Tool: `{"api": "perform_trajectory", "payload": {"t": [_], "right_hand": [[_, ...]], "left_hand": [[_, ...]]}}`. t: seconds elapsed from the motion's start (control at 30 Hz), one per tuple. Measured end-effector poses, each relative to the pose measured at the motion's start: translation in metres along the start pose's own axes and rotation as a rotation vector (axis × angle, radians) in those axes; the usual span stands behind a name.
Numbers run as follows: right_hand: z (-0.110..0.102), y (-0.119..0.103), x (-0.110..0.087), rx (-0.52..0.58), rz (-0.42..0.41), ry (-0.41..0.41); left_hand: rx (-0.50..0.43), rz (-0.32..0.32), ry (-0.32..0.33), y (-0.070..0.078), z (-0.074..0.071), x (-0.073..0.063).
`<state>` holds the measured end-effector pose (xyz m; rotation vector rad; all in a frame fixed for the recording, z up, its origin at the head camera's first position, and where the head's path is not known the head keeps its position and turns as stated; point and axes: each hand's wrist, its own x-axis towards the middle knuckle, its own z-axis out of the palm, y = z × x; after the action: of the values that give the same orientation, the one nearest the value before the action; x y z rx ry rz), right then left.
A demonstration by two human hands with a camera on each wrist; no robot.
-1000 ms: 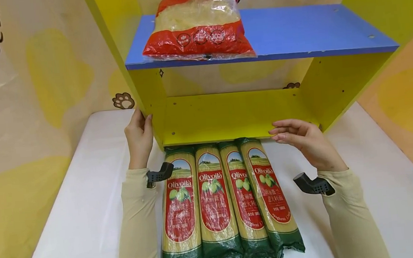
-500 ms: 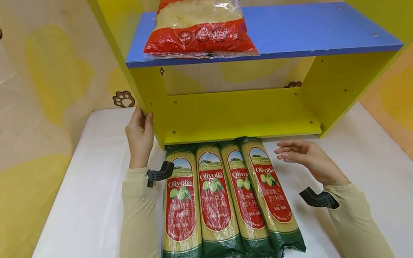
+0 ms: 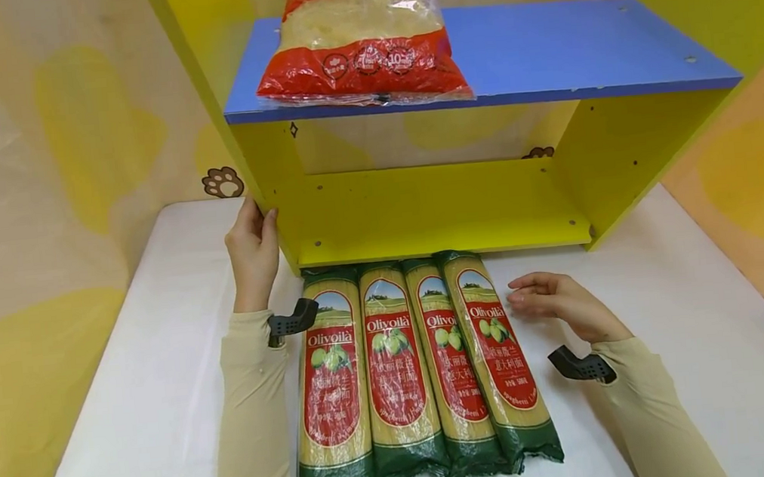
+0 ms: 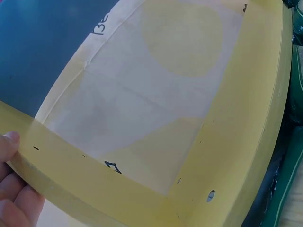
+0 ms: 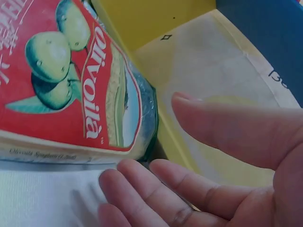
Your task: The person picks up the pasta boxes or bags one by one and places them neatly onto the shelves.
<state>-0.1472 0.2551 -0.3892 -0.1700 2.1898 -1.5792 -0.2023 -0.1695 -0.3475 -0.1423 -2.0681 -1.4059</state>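
My left hand [image 3: 253,261] grips the front edge of the yellow left side panel [image 3: 272,172] of a shelf unit; in the left wrist view the thumb lies on the panel's inner side, with curled fingers [image 4: 21,201] outside it. Several Olivoilà spaghetti packs lie side by side on the white table, their upper ends at the unit's bottom board [image 3: 434,211]. My right hand [image 3: 568,305] is held just right of the rightmost spaghetti pack [image 3: 501,357], fingers loosely bent and nothing in them. In the right wrist view, thumb and fingers stand apart near that pack's end [image 5: 147,118].
A red and clear bag [image 3: 367,65] of pale yellow food sits on the left half of the blue shelf board [image 3: 577,47]. White table [image 3: 688,303] extends to both sides of the packs. Behind is a patterned cloth [image 3: 99,127] with paw prints.
My right hand has come down and back from the bottom board's front edge to beside the rightmost pack. The left hand keeps its grip on the panel, and the packs have not moved.
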Motion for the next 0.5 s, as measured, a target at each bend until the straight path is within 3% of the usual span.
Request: {"api": "perform_trajectory", "payload": {"t": [0.5], "right_hand": [[0.0043, 0.0071, 0.0036, -0.055, 0.085, -0.090]], "left_hand": [[-0.004, 0.005, 0.005, -0.0029, 0.0011, 0.0012]]}}
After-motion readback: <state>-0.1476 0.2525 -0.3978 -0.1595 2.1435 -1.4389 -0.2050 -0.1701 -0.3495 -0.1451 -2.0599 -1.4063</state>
